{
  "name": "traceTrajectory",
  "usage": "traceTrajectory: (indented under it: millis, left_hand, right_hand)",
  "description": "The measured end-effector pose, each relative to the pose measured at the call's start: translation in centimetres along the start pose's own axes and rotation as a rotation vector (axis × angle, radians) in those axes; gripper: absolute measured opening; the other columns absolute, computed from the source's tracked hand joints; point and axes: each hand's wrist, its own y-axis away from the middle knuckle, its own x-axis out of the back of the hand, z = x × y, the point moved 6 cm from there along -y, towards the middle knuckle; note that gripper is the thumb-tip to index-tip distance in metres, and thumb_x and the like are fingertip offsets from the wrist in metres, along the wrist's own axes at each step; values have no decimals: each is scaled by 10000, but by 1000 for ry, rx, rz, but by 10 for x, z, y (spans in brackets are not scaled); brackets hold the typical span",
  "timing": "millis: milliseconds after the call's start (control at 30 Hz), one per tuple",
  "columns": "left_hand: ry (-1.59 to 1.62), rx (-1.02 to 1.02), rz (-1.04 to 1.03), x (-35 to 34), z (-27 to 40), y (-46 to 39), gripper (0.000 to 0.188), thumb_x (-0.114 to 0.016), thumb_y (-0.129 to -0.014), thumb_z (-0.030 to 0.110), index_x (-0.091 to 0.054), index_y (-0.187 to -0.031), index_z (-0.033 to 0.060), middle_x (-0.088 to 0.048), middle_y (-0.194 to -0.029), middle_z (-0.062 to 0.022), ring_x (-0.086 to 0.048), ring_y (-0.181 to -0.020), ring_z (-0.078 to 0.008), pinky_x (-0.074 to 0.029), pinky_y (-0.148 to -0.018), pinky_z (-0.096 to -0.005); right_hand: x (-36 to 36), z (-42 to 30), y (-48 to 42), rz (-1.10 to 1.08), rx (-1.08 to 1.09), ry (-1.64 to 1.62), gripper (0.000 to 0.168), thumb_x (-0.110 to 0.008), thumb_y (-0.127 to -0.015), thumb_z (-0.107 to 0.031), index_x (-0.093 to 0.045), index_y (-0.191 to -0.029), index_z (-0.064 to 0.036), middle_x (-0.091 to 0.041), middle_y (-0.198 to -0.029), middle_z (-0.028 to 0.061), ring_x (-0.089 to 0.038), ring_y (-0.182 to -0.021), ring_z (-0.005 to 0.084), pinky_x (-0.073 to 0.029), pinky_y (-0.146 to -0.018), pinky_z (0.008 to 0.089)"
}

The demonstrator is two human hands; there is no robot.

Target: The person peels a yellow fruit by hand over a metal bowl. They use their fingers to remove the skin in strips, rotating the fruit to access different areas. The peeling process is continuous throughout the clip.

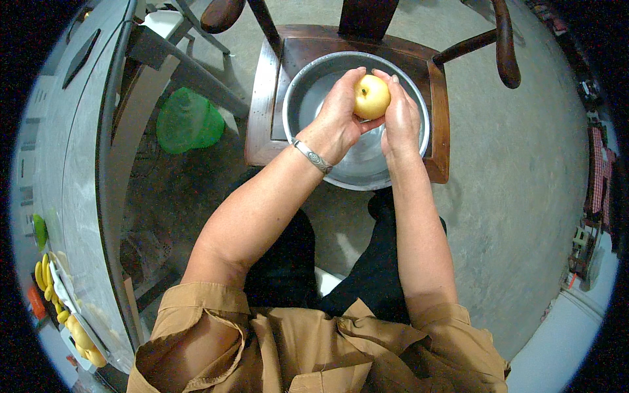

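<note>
Between my two hands is a round yellow fruit (372,97), which looks like an Asian pear, its dark stem end turned up and to the left. My left hand (339,112) cups it from the left, with fingers passing beneath it. Against its right side rests my right hand (403,115), fingers curved over the edge. Both hands are above a round metal basin (356,164) that appears to hold clear water. The basin stands on the seat of a dark wooden armchair (265,113) facing me. A metal bracelet circles my left wrist.
A table (83,147) runs along my left, with bananas (43,275) and more yellow fruit (81,339) at its near end. Under it is a green plastic bag or container (186,120). The chair's armrests (507,64) rise beyond the basin. Concrete floor (511,196) extends right.
</note>
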Motion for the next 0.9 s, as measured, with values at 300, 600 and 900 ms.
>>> traceTrajectory:
  millis: [300,600,900]
  left_hand:
    - [-13,-55,270,28,-3,-8,385,-549,-902,413,-492,-1161,132,-566,-1104,-92,-579,-969,-237,-515,-795,-461]
    - [-22,-136,558,48,-14,-12,366,-522,-930,383,-605,-977,31,-622,-959,-114,-614,-766,-224,-489,-603,-375]
    - [-2,-129,332,54,-23,-49,368,-434,-968,436,-509,-1125,112,-590,-997,-87,-600,-807,-216,-483,-604,-380]
  right_hand:
    - [46,76,-27,263,-338,-211,466,-461,-954,-271,-438,-1324,12,-522,-1289,224,-506,-1207,301,-420,-949,396]
    - [76,110,-49,427,-196,-84,238,-529,-910,-159,-635,-1043,7,-667,-909,126,-642,-826,192,-499,-715,270]
    - [4,7,1,-216,-154,43,280,-464,-975,-180,-614,-1091,26,-669,-944,113,-652,-806,138,-536,-710,234]
